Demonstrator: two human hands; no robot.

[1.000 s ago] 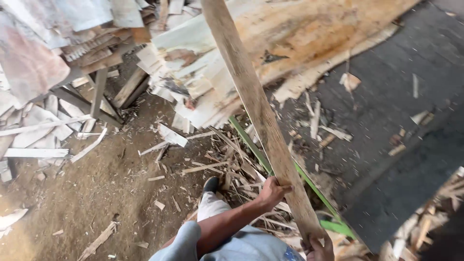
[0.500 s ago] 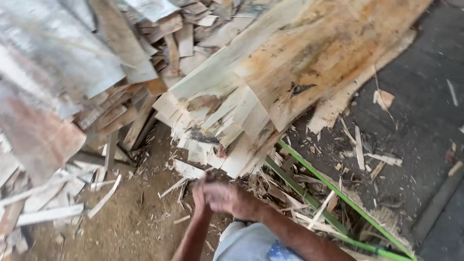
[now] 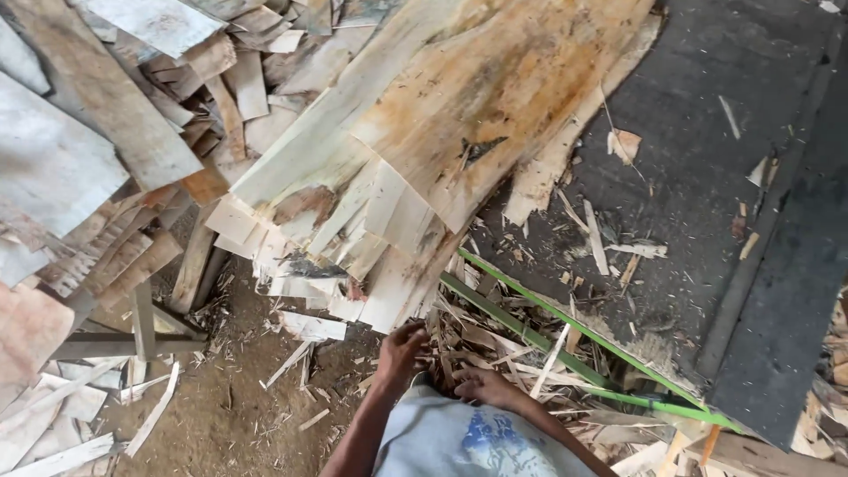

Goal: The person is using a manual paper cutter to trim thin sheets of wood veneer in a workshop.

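Hands low centre of frame: left hand curled into veneer scraps below the big veneer sheet; right hand flat on the same litter, fingers spread, prob. for sorting. Green rails ran alongside.

Open room is found only at seven o'clock, over the dirt floor, strewn with thin splinters. The way toward twelve o'clock is blocked by the overhanging stack of wood sheets. At three o'clock, passage is barred by the green frame bars and heaped scraps.
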